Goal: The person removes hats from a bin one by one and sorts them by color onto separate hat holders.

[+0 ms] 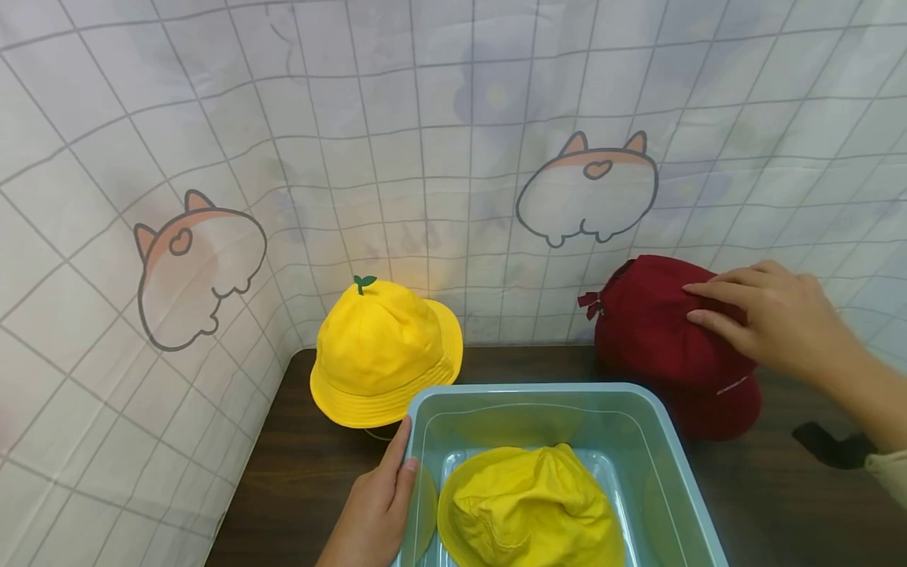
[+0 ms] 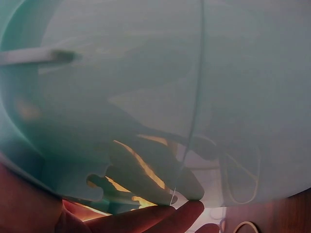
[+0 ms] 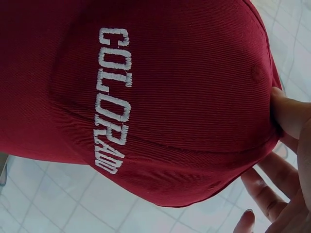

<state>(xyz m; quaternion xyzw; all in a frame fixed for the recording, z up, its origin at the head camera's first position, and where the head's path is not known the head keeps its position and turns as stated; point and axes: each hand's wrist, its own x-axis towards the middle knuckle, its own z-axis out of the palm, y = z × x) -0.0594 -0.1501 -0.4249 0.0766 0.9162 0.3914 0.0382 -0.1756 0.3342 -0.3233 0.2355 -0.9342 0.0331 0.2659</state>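
My right hand (image 1: 772,315) pinches the crown of a dark red baseball cap (image 1: 659,323). In the right wrist view the cap's front (image 3: 184,97) shows white COLORADO lettering, with the thumb (image 3: 290,114) against the top of the crown. The cap's brim points down and toward me, at the right of a light blue-green plastic bin (image 1: 538,388). Against the bin's left side rests my left hand (image 1: 375,504), fingers nearly straight along the outer wall (image 2: 252,97) in the left wrist view. Inside the bin lies a crumpled yellow bucket hat (image 1: 531,504).
Behind the bin's left corner, a second yellow bucket hat (image 1: 383,346) with a green sprout sits upright on a stand. A black object (image 1: 832,445) lies on the dark wooden table (image 1: 283,465) near my right forearm. White grid-patterned cloth (image 1: 439,181) hangs behind.
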